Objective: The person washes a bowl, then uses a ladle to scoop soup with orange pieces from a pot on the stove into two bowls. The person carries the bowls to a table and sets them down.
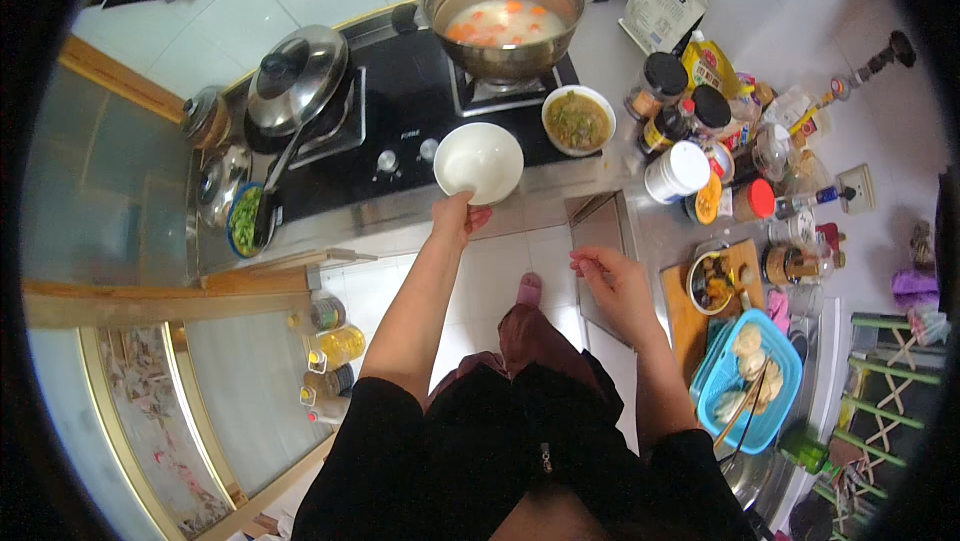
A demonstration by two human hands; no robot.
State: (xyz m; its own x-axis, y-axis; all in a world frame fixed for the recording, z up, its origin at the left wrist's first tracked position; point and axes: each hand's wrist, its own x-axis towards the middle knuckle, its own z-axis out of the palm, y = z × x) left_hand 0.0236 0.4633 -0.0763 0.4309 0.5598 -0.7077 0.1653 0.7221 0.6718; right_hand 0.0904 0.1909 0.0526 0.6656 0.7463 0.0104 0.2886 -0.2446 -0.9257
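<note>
My left hand [456,217] grips the near rim of a white bowl [480,157], which looks empty and is over the front edge of the black gas hob [405,94]. Beyond the bowl, a steel pot [501,45] of pale broth with orange carrot pieces sits on the right burner. A second white bowl [578,120], filled with a greenish-brown dish, stands at the hob's right front corner. My right hand [611,287] hangs in front of the counter with its fingers loosely bent; I see nothing in it.
A lidded wok [298,79] covers the left burner, its handle above a bowl of chopped greens [244,220]. Jars and bottles crowd the right counter around a white tub [676,172]. Nearer me are a cutting board [679,316] and a blue basket [784,391] of buns with chopsticks.
</note>
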